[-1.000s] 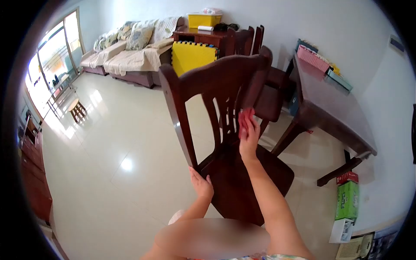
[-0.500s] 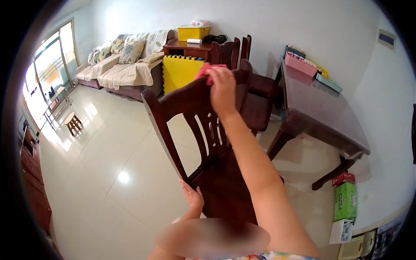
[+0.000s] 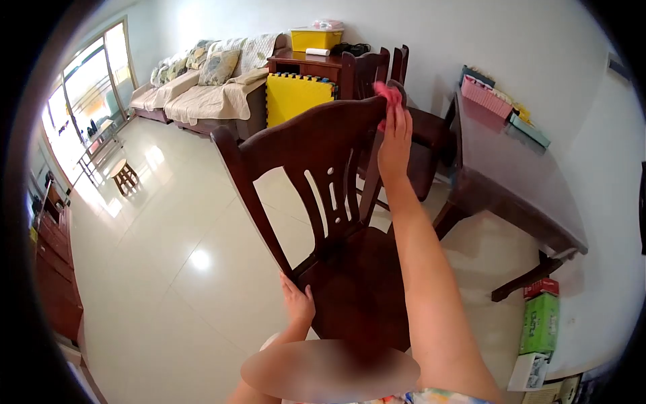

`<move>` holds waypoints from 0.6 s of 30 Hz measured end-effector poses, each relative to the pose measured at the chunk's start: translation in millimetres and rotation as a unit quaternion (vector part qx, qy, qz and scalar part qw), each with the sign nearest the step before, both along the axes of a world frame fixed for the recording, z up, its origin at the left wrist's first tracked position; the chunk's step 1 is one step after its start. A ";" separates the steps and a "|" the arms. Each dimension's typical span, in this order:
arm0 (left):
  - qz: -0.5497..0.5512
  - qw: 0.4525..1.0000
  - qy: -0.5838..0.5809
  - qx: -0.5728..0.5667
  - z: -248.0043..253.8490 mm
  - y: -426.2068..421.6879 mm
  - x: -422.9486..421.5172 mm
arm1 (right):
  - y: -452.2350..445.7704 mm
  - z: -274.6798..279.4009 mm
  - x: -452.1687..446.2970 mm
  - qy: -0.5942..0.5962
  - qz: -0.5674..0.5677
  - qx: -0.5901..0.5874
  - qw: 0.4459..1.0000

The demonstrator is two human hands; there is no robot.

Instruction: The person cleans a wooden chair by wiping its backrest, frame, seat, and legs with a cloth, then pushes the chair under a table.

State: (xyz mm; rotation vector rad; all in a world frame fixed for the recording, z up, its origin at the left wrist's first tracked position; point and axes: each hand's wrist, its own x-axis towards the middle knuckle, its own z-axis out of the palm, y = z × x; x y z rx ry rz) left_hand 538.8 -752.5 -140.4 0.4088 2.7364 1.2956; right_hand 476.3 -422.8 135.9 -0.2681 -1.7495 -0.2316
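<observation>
Spread across the scene, it's a glossy tiled floor (image 3: 148,283), and over at 3 o'clock stands the big dark bench (image 3: 518,168)! Centre stage, the wooden chair (image 3: 313,131), upright, its back rising towards 12, with a second chair (image 3: 424,165) just beyond at 2. Down at 7 o'clock the left hand (image 3: 298,303) lies at the seat's near corner, part open, fingers along the side, thumb apart; how firmly it grips, nobody can tell! Up at 1 o'clock the right hand (image 3: 396,145), fingers closed over a bunched red cloth (image 3: 390,94), has it against the top corner of the backrest. The danger? A hard push up there against a loose brace could skid the chair over slick tiles or knock it into its neighbour, and a thin pinch could let the cloth slip!
</observation>
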 end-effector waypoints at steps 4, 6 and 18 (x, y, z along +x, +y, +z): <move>-0.001 0.999 0.028 -0.022 -7.2 -2.9 0.0 | -5.0 -60.4 14.9 -0.195 -0.071 -0.027 0.978; 0.004 1.000 0.020 -0.010 -7.0 -0.1 -0.4 | -0.1 -102.8 10.7 -0.246 -0.134 0.055 0.958; 0.006 1.000 0.023 -0.008 -11.7 -0.6 -1.1 | -22.0 -292.3 39.0 -0.434 -0.086 -0.053 0.895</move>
